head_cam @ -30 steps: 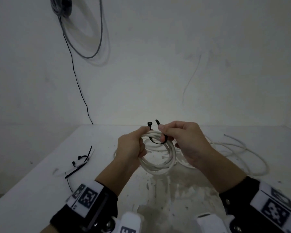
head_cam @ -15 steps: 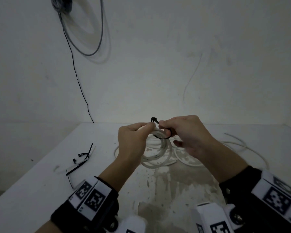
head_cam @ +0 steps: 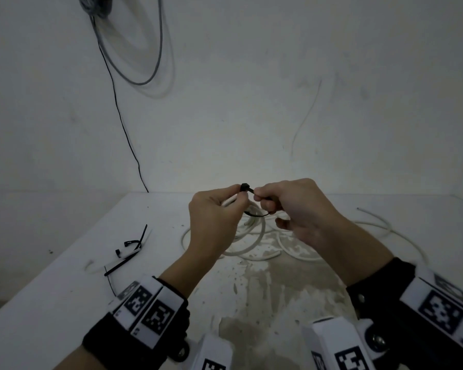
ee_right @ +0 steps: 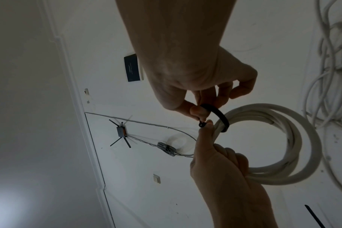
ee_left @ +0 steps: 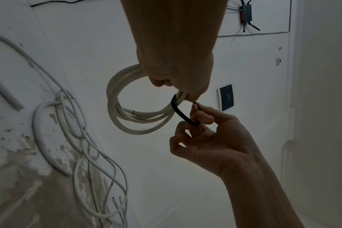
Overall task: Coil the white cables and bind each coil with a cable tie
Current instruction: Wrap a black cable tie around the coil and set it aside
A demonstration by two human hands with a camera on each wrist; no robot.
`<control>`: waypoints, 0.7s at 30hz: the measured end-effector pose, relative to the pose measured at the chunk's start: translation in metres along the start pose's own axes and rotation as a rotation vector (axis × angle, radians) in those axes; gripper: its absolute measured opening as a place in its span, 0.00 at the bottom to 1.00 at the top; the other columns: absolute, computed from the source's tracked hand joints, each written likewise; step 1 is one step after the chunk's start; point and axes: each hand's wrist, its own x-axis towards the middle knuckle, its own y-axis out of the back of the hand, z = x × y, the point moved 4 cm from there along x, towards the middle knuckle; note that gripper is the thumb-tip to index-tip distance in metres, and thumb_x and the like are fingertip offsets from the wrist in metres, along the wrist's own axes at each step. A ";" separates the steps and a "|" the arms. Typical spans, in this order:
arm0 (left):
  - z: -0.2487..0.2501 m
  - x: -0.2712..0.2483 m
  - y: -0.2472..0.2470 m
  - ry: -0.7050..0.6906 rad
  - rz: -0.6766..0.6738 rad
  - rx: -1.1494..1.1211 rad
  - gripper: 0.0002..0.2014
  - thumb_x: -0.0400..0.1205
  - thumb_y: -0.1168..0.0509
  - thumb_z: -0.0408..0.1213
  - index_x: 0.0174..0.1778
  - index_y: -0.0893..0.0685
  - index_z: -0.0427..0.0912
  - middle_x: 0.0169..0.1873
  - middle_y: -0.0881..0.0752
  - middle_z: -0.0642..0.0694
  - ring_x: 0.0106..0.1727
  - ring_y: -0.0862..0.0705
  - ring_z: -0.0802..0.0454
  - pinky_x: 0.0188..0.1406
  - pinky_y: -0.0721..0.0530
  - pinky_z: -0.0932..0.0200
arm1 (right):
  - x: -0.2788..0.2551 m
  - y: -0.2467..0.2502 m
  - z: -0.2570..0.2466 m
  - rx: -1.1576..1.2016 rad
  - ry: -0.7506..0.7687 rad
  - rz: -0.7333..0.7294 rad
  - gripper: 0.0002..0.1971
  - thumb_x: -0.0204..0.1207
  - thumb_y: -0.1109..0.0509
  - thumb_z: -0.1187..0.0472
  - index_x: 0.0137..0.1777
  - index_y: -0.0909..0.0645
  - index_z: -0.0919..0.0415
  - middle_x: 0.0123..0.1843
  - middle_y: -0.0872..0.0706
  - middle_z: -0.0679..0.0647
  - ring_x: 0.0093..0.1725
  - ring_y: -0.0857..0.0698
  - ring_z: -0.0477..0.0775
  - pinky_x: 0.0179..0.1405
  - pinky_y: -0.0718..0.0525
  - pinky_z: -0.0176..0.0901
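Note:
My left hand [head_cam: 235, 193] grips a coil of white cable [head_cam: 254, 236] held above the table, and its thumb and forefinger pinch the head of a black cable tie [head_cam: 245, 187]. The tie [ee_right: 221, 117] loops round the coil's strands [ee_right: 303, 138]. My right hand [head_cam: 261, 196] pinches the tie's other end right against the head, with its other fingers curled. In the left wrist view the tie [ee_left: 178, 111] curves from the coil [ee_left: 115, 108] down into the right hand's fingers [ee_left: 197, 117]. Whether the tail has entered the head is hidden by the fingertips.
Loose white cables [head_cam: 372, 225] lie tangled on the white table [head_cam: 64, 289] behind and to the right of my hands. Several spare black cable ties [head_cam: 130, 247] lie at the left. A grey cable [head_cam: 134, 62] hangs on the wall behind.
The tie's two ends stood apart above the coil; now my hands have brought them together at the head. Both hands and the coil have risen a little.

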 end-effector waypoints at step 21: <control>0.001 -0.006 0.007 -0.387 0.013 0.262 0.12 0.77 0.35 0.40 0.47 0.09 0.40 0.24 0.14 0.56 0.22 0.21 0.63 0.18 0.30 0.75 | 0.004 -0.010 0.010 0.097 -0.077 -0.136 0.08 0.73 0.31 0.67 0.33 0.17 0.59 0.25 0.14 0.48 0.42 0.17 0.44 0.39 0.33 0.45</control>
